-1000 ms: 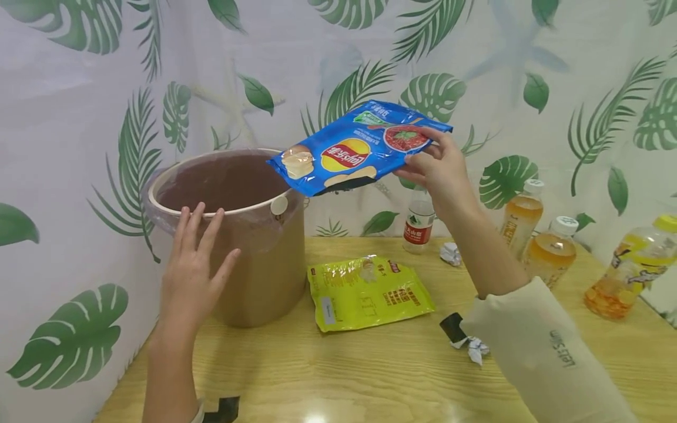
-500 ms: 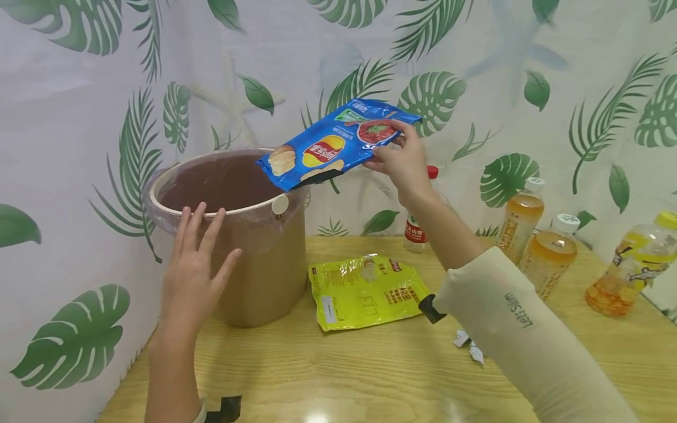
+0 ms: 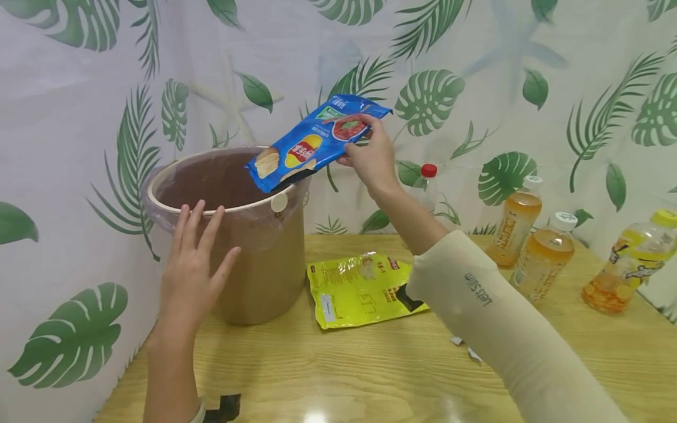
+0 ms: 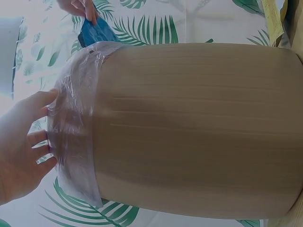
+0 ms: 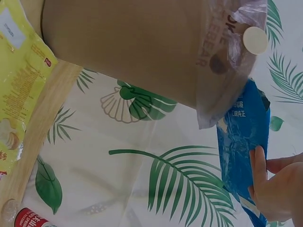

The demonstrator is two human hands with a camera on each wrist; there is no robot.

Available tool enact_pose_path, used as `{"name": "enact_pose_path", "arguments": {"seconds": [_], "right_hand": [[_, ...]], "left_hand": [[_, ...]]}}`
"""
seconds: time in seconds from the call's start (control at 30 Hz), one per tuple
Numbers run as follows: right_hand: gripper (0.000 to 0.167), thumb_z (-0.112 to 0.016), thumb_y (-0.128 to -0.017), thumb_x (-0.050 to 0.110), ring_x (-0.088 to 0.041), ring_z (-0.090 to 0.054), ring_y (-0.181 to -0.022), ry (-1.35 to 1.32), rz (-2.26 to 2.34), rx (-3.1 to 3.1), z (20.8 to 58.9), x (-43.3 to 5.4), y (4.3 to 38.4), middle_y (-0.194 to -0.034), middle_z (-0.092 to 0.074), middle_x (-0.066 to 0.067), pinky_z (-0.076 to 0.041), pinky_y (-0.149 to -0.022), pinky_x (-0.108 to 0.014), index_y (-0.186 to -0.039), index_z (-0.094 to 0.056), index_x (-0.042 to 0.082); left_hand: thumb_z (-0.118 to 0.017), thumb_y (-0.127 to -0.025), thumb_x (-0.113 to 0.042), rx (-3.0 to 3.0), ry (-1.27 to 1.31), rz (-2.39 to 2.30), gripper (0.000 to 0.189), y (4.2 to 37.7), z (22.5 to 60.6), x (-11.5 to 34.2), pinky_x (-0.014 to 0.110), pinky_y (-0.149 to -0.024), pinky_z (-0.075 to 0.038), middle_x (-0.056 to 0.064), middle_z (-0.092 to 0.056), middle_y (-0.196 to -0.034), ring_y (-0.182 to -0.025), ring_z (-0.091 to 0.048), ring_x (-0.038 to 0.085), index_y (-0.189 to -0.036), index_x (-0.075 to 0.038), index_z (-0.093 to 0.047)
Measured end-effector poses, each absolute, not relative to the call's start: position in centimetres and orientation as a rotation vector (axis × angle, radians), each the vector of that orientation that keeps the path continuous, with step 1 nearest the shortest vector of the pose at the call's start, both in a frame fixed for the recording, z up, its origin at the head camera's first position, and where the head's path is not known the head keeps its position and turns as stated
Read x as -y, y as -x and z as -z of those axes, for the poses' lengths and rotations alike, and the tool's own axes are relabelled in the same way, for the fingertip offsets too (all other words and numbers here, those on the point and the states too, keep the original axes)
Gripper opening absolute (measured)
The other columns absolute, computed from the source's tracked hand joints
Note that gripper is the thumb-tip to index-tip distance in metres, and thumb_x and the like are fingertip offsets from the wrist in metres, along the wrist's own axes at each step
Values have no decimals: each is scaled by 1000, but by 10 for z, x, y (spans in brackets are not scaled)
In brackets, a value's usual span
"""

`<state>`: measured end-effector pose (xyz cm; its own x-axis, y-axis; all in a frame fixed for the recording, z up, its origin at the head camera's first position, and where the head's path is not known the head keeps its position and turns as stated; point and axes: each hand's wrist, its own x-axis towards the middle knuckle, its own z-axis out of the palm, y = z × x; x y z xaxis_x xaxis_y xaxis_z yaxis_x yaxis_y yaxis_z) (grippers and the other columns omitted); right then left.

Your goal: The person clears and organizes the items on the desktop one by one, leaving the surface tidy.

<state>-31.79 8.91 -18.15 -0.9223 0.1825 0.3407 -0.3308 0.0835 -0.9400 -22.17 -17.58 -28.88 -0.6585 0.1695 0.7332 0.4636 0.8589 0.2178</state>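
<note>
Backdrop [image 3: 296,35]: white sheeting printed with green leaves, starfish and shells, standing behind the counter [image 3: 338,376] and along its left side.
Counter surface: yellowish wood grain with a bright reflection at the near edge.
Bin [image 3: 259,276]: brown, upright at the left, pale-rimmed, a clear plastic liner [image 4: 78,132] folded down over its outside.
Right sleeve [image 3: 492,311]: pale, lettered, reaching in from the right.
Yellow bag [image 3: 359,294]: flat on the counter just beside the bin, one corner covered by the sleeve.
Blue bag [image 3: 304,150]: tilted in the air, lower end over the right part of the bin's mouth; whether it touches the rim cannot be told.
Left hand [image 3: 190,264]: grip released, fingers spread and resting at the bin's near rim.
Right hand [image 3: 375,155]: grip pinching the blue bag near its upper end.
Bottles: yellow-capped [image 3: 629,261] far right, two white-capped ones [image 3: 545,252] with amber liquid, and a red-capped one [image 3: 428,182] partly behind the forearm.
Paper scraps [image 3: 473,354]: white, mostly hidden by the sleeve.
</note>
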Motion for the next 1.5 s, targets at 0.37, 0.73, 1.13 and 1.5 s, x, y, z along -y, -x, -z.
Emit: {"name": "enact_pose_path", "arguments": {"seconds": [0.37,0.73,1.13,1.5], "right_hand": [[59,-57,-89,-1,-22,-65,-80,-152,-1700,2109,192,-69,331,-134,-42,-13,-52,-66,-22,-140,-31,12],[55,-60,-87,1,-22,-67,-77,-172,-1621,2121,204,-56,336,-135,-44,-13,-53,-64,-23,-135,-36,9],[56,-62,-86,2,-23,-65,-77,-325,-1601,2114,215,-53,334,-126,-50,-16,-53,-66,-23,-135,-35,5],[51,-67,-85,9,-19,-64,-78,-451,-1426,2197,219,-48,329,-122,-53,-13,-52,-68,-24,-131,-45,10]], "left_hand": [[-66,-86,-22,2265,466,516,67,223,291,175,54,-100,-26,11,-19,-149,-138,-4,23,-143,-14,-33],[-66,-86,-22,2269,467,520,67,223,291,174,52,-102,-25,10,-18,-149,-138,-4,22,-144,-15,-31],[-64,-87,-24,2305,451,526,68,222,290,174,55,-100,-25,9,-17,-150,-138,-2,22,-145,-16,-29],[-64,-87,-25,2326,430,535,69,221,289,176,57,-98,-28,8,-15,-151,-138,0,21,-145,-17,-28]]}}
